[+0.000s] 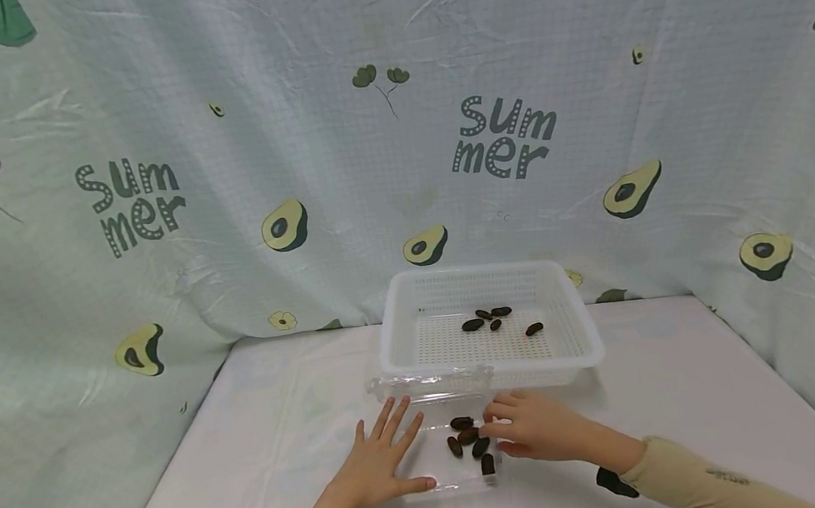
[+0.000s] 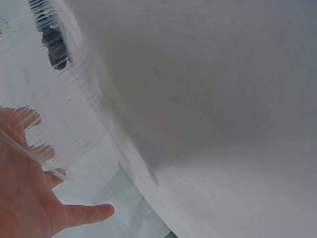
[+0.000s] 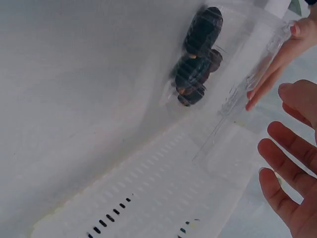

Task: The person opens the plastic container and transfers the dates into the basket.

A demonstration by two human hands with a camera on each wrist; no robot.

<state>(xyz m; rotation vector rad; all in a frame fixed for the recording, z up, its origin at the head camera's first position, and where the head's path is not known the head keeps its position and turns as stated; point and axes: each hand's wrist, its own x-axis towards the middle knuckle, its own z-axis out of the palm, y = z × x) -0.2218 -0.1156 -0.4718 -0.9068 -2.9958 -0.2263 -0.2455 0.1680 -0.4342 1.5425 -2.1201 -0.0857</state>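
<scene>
With left hand (image 1: 373, 469) spread at the left side of the clear box (image 1: 438, 457) and right hand (image 1: 536, 427) loosely curved, empty, at its right edge, treat as a probable steady-and-pick step; next, likely pinch one of the dark oval pieces (image 1: 468, 437) in its right half.

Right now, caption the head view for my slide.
Left hand spread at a clear plastic box of dark date-like pieces, right hand opposite, white perforated basket behind.
</scene>
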